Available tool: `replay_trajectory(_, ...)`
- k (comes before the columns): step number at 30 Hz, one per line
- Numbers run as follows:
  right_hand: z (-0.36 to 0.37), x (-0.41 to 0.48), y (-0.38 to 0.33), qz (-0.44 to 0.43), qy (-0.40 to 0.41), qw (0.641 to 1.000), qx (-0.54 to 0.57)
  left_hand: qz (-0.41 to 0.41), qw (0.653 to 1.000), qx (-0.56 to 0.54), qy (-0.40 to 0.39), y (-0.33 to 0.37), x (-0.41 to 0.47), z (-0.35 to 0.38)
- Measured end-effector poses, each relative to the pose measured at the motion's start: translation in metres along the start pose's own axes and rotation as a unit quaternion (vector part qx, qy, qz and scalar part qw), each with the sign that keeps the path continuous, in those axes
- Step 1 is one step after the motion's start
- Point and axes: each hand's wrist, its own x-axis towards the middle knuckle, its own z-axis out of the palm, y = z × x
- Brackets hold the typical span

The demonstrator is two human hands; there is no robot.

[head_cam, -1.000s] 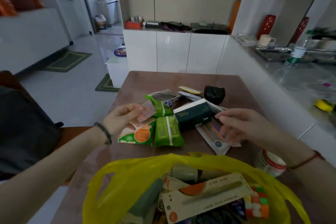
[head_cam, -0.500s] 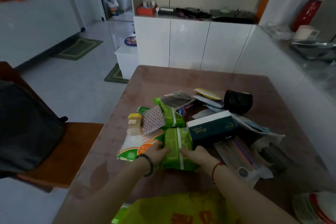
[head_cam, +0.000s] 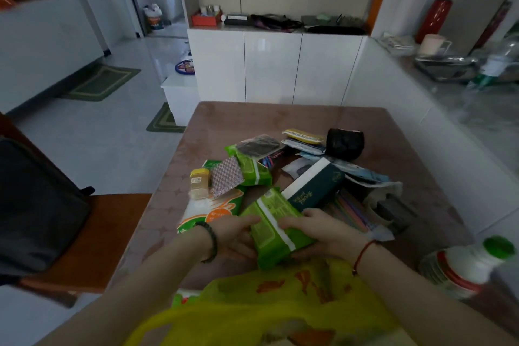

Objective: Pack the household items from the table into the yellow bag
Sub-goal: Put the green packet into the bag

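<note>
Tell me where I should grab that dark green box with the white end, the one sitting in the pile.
Take the dark green box across its two long sides near the middle, coming down from above. It lies tilted on other packets with its top face clear, while the green packet crowds its near end.

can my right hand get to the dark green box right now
Probably not yet: the right hand and left hand both grip the green pack. The dark green box lies uncovered just beyond.

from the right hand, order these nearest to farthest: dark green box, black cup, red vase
1. dark green box: just beyond the right hand, mid-table.
2. black cup: farther back on the table.
3. red vase: farthest, on the counter at right.
</note>
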Motion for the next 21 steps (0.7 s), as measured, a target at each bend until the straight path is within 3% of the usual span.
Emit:
replay_trajectory(4, -0.023, -0.075, -0.004, -0.124, 0.051, 0.991, -0.016, 0.067, 0.995, 0.062, -0.043, 0.025, -0.058, 0.017)
replay_trajectory(7, -0.041, -0.132, 0.013, -0.232, 0.065, 0.965, 0.103, 0.145, 0.959, 0.220, -0.105, 0.037, -0.095, 0.037)
replay_trajectory(10, -0.050, -0.181, 0.046, -0.322, 0.037, 0.927, 0.190, 0.190, 0.873, 0.426, -0.146, 0.027, -0.121, 0.069)
replay_trajectory(12, -0.052, -0.205, 0.073, -0.342, 0.025, 0.919, 0.195, 0.178, 0.779, 0.595, -0.082, 0.013, -0.123, 0.090)
replay_trajectory(14, -0.054, -0.218, 0.101, -0.336, 0.031, 0.922, 0.188, 0.227, 0.690, 0.687, 0.003, 0.004, -0.119, 0.097)
replay_trajectory(15, -0.053, -0.220, 0.115, -0.323, 0.038, 0.928, 0.182, 0.257, 0.684, 0.682, 0.026, 0.005, -0.117, 0.098)
replay_trajectory(16, -0.052, -0.219, 0.129, -0.295, 0.048, 0.937, 0.179, 0.282, 0.699, 0.656, 0.045, 0.007, -0.114, 0.095)
replay_trajectory(19, -0.044, -0.208, 0.171, -0.168, 0.052, 0.969, 0.175, 0.348, 0.774, 0.520, 0.091, 0.014, -0.101, 0.082)
replay_trajectory(21, -0.037, -0.194, 0.191, -0.127, 0.056, 0.980, 0.143, 0.383, 0.808, 0.441, 0.075, 0.016, -0.100, 0.079)
